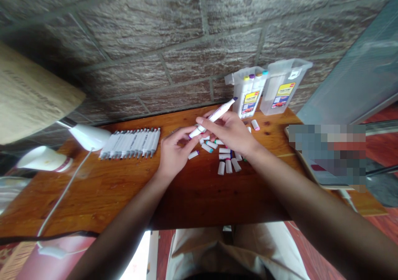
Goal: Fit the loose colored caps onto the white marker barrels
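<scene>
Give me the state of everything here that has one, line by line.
Held marker: dark upper tip uncapped.
Left hand: pinching its lower end.
Right hand: closed on its barrel.
Row of markers: lying side by side.
Loose caps: scattered.
Left container: upright, markers inside.
Right container: upright.
White cup: upright or tipped, cannot tell.
Flat device: lying down, mostly blurred.

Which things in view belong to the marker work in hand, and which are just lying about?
Likely in the job:
marker, held by the left hand and right hand
loose caps
row of markers
two clear cases, one holding markers

Probably just lying about:
white cup
white corded object
pixelated flat item at right
</scene>
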Tool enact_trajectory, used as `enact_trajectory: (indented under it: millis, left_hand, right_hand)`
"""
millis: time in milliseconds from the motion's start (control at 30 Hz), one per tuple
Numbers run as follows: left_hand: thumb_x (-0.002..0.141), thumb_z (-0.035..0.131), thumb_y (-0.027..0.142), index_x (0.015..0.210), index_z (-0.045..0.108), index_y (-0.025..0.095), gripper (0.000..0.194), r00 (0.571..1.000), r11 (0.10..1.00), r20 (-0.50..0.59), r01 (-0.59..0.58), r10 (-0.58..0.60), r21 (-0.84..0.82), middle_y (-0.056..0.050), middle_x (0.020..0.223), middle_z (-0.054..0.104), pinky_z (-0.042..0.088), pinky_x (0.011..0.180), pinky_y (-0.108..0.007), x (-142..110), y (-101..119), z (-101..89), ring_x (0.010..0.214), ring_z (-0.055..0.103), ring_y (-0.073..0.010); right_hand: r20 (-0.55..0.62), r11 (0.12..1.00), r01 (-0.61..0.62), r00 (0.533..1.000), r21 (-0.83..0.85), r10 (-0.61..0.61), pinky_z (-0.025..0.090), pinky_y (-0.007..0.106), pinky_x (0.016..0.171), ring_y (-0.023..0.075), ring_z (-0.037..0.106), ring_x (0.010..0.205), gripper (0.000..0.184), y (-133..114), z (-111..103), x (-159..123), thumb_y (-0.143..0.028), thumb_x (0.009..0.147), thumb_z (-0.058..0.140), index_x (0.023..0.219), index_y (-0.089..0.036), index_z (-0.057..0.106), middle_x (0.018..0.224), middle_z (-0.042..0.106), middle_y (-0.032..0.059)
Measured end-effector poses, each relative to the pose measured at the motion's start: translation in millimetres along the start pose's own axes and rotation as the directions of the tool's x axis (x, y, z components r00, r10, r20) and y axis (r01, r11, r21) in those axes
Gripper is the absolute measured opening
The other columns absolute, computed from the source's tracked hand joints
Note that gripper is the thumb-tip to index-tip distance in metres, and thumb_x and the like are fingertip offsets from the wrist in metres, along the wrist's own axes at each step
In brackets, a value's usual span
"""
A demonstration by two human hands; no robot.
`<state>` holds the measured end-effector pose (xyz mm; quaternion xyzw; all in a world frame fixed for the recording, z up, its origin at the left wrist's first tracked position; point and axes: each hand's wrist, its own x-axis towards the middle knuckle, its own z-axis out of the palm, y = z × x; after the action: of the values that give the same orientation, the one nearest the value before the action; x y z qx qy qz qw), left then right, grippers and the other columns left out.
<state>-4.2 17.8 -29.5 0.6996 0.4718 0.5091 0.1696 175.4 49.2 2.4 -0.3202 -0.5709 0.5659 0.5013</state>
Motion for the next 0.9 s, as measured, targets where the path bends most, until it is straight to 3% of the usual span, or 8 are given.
enact_trajectory:
  millis: [267, 467, 667, 800, 900]
  left_hand:
    - [0.087, 0.075, 0.034, 0.106, 0.076, 0.021, 0.024, 1.000, 1.000, 0.023, -0.008, 0.008, 0.012, 0.000, 0.082, 0.077, 0.052, 0.065, -0.021, 0.6, -0.8, 0.5, 0.066, 0.066, -0.0109]
    - [0.089, 0.072, 0.041, 0.115, 0.072, 0.018, 0.035, 0.997, 0.991, 0.047, 0.068, -0.063, -0.117, -0.005, 0.095, 0.079, 0.057, 0.067, -0.022, 2.2, 5.6, 1.3, 0.070, 0.070, -0.0124]
    - [0.091, 0.067, 0.044, 0.106, 0.074, 0.016, 0.033, 0.990, 0.978, 0.093, 0.118, -0.103, -0.170, -0.006, 0.088, 0.080, 0.059, 0.063, -0.022, 1.5, 8.0, 1.0, 0.064, 0.070, -0.0124]
    - [0.090, 0.068, 0.043, 0.101, 0.074, 0.018, 0.028, 0.989, 0.987, 0.128, 0.085, -0.068, -0.139, -0.004, 0.081, 0.079, 0.058, 0.060, -0.022, -0.7, 12.7, 0.7, 0.062, 0.070, -0.0133]
    - [0.090, 0.069, 0.040, 0.095, 0.074, 0.018, 0.023, 0.986, 0.993, 0.163, 0.050, -0.031, -0.110, -0.003, 0.080, 0.079, 0.057, 0.061, -0.022, -2.1, 15.1, 0.9, 0.064, 0.071, -0.0135]
  right_hand:
    - [0.050, 0.997, -0.056, 0.997, -0.050, 0.059, 0.045, 0.018, 0.047, 0.0103, 0.062, 0.056, 0.043, -0.9, -4.1, 0.2, -0.056, 0.079, 0.078, 0.088, -0.015, 0.072, 0.072, 0.072, 0.0015]
    - [-0.023, 0.997, -0.065, 0.998, -0.052, 0.063, 0.041, 0.017, 0.044, 0.0079, 0.055, 0.050, 0.046, -6.5, -6.4, 1.1, -0.059, 0.075, 0.080, 0.081, -0.014, 0.071, 0.063, 0.066, -0.0010]
    - [-0.130, 0.997, -0.081, 0.988, 0.002, 0.080, 0.042, 0.018, 0.044, 0.0084, 0.055, 0.051, 0.045, -5.4, -6.3, 2.5, -0.059, 0.075, 0.081, 0.076, -0.016, 0.069, 0.059, 0.063, -0.0006]
    - [-0.058, 0.984, -0.139, 0.988, 0.109, 0.146, 0.046, 0.019, 0.046, 0.0091, 0.058, 0.053, 0.046, 2.0, -2.0, 2.8, -0.060, 0.076, 0.079, 0.089, -0.016, 0.074, 0.066, 0.068, 0.0012]
    - [0.044, 0.982, -0.165, 0.986, 0.093, 0.161, 0.047, 0.019, 0.048, 0.0089, 0.058, 0.054, 0.046, 7.0, -0.7, 1.9, -0.059, 0.076, 0.079, 0.084, -0.015, 0.073, 0.069, 0.068, 0.0019]
